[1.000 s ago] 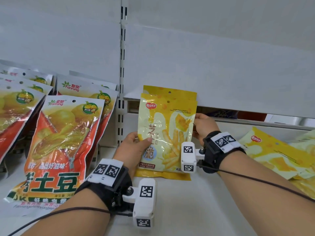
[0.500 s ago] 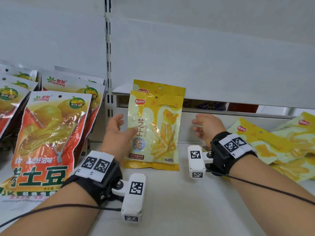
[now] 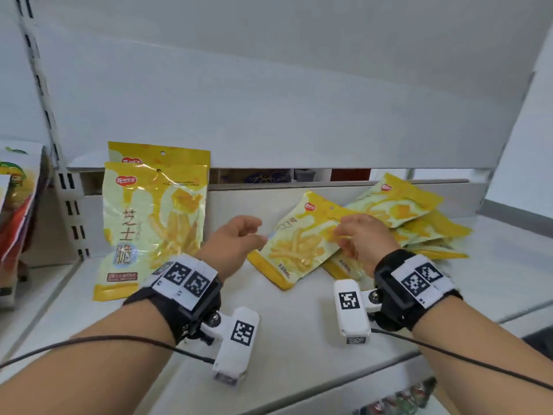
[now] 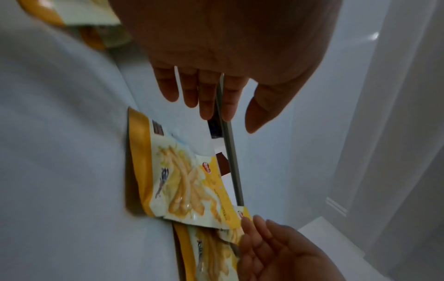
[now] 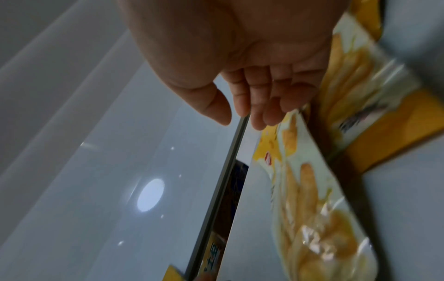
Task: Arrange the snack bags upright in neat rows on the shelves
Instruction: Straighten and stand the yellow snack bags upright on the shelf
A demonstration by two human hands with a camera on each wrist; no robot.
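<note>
Two yellow snack bags stand upright at the left end of the white shelf (image 3: 299, 339), one right behind the other, leaning back against the rear panel. The front standing bag (image 3: 154, 229) shows its printed face with fries on it; the rear standing bag (image 3: 167, 152) peeks out just above and behind it.

To the right, a loose pile of bags (image 3: 419, 232) of the same kind lies flat and overlapping on the shelf. The nearest flat bag (image 3: 299, 247) lies tilted, its yellow bottom edge pointing toward the person.

Both hands are over the shelf, between the standing pair and the pile. The left hand (image 3: 232, 245) holds nothing; its fingers (image 4: 206, 98) are straight and slightly apart, thumb out to the side, close to the left edge of the nearest flat bag. The right hand (image 3: 363, 239) is above the pile with fingers (image 5: 261, 112) loosely bent; the tips are right at a bag's upper edge, but I cannot tell whether they touch it, and nothing is gripped.

At the far left, on the neighbouring shelf section, the edge of some red and orange bags (image 3: 18, 211) is visible.
</note>
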